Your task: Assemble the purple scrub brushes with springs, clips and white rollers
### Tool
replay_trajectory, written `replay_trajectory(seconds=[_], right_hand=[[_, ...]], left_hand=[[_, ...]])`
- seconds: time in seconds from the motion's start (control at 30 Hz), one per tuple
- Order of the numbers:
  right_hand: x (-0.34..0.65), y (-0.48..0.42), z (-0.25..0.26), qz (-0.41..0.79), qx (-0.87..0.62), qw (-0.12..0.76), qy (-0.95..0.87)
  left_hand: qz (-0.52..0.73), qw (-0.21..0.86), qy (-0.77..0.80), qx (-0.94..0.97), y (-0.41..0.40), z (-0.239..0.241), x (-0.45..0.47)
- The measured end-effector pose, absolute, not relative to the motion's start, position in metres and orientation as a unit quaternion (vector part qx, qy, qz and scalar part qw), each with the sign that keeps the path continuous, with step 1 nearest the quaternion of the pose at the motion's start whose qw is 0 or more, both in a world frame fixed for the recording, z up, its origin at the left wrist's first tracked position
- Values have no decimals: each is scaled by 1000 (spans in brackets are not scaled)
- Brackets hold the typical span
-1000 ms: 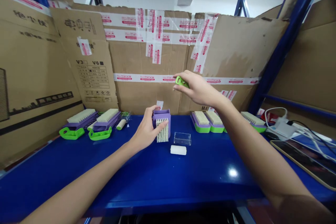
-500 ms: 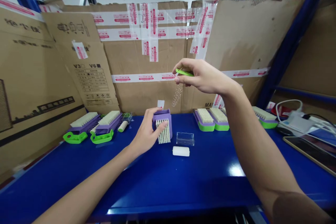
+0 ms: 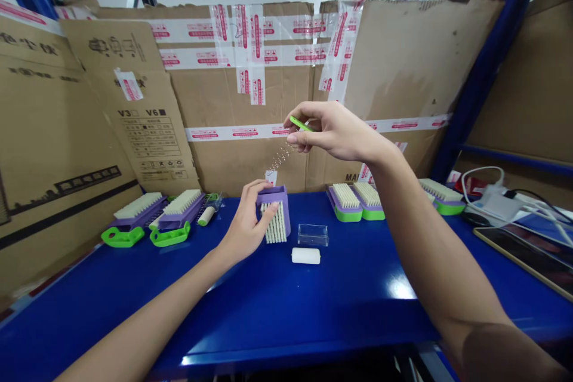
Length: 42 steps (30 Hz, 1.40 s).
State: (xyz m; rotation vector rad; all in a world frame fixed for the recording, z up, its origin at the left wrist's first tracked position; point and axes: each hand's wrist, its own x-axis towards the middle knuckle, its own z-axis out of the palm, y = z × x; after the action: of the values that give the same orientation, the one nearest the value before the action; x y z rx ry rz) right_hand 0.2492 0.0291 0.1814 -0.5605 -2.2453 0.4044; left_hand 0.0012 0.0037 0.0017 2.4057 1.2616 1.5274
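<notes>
**Grip on green piece (image 3: 299, 124) and purple brush (image 3: 276, 221)**

The right hand (image 3: 335, 134) pinches the thin green piece in the air; a wire spring (image 3: 278, 159) hangs from it, tilted left. The left hand (image 3: 248, 225) clasps the purple brush standing on end on the blue desk (image 3: 286, 310). Just right of it lie a clear case (image 3: 313, 234) and a white block (image 3: 305, 255).

Left hand (image 3: 246, 224) low, cupped; right hand (image 3: 333, 131) high, fingers pinched.

The left cardboard box (image 3: 142, 131) reads "V3" and "V6"; its larger characters seem illegible.
</notes>
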Motion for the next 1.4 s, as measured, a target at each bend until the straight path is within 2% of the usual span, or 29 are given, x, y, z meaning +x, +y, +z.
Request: replay_trajectory(seconds=[0.27, 0.47, 1.4], right_hand=[[244, 37, 176, 156, -187, 372, -896], [242, 36, 176, 149, -198, 374, -894], [239, 41, 174, 143, -191, 328, -914]], left_hand=[[541, -59, 387, 744, 2, 5, 1], [561, -51, 371, 738, 2, 4, 1], [462, -109, 384, 792, -5, 8, 2]])
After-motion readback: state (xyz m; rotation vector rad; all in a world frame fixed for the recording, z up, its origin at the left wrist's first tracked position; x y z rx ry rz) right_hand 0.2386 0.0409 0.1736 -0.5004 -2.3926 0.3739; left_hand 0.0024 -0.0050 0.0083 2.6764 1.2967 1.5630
